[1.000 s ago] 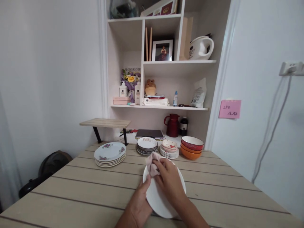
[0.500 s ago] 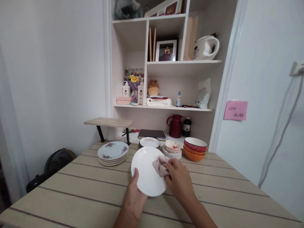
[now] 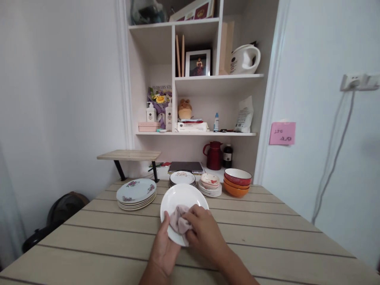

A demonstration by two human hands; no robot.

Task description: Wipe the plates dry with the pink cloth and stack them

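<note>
A plain white plate [image 3: 181,192] is tilted toward me above the table. My left hand [image 3: 165,245] grips its lower left edge, thumb on the rim and fingers underneath. Bunched in my right hand [image 3: 204,231] is a pale pink cloth [image 3: 179,219], pressed on the lower middle of the plate's face. The fingers of that hand are closed round the cloth. Behind the plate stand a stack of black-rimmed plates [image 3: 182,177] and, to its right, small white dishes [image 3: 211,191] topped by red-patterned bowls [image 3: 210,180].
On the slatted table [image 3: 118,237], flowered plates [image 3: 136,190] are stacked at left and red and orange bowls [image 3: 237,183] at right. A small raised stand [image 3: 129,155] is at the back left. Behind are a dark laptop-like slab [image 3: 185,166], a red jug [image 3: 214,155] and a dark bottle [image 3: 227,156].
My right hand has moved the cloth from the plate's right side down and left to its lower middle. The whole view has shifted slightly to the right.
</note>
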